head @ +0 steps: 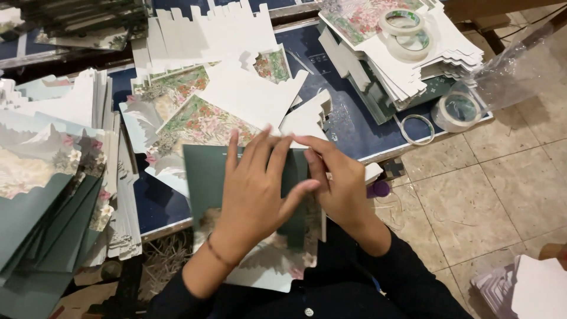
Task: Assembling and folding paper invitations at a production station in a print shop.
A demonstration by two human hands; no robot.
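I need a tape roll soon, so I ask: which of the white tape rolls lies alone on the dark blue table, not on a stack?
The white tape roll at the dark blue table's right edge; the other two sit stacked atop the pile of white cards.
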